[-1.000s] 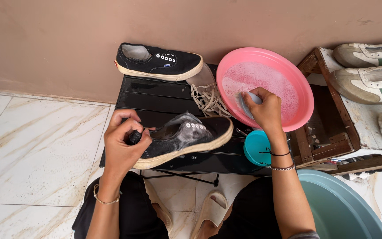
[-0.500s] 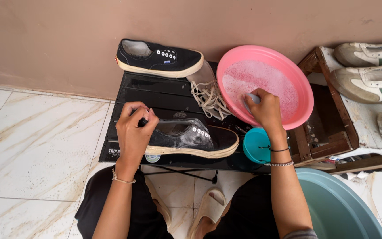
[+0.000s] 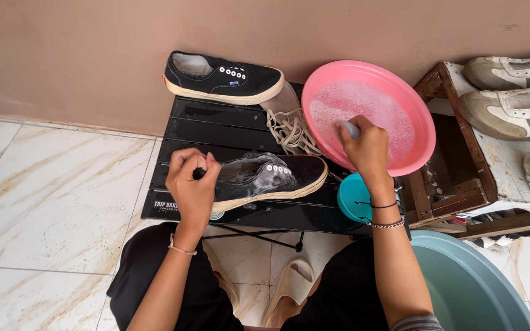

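Black folding table (image 3: 191,132) | left hand (image 3: 192,187) grips soapy black shoe (image 3: 265,178) (heel end) | right hand (image 3: 368,147) fingers closed on brush (image 3: 349,129) over pink basin (image 3: 415,116)

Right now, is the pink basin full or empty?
Neither: the pink basin holds shallow soapy water; foam covers its bottom, walls bare.

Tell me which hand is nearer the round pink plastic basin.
Right. The right hand reaches into the round pink plastic basin; the left hand grips the soapy black canvas shoe, well left of it.
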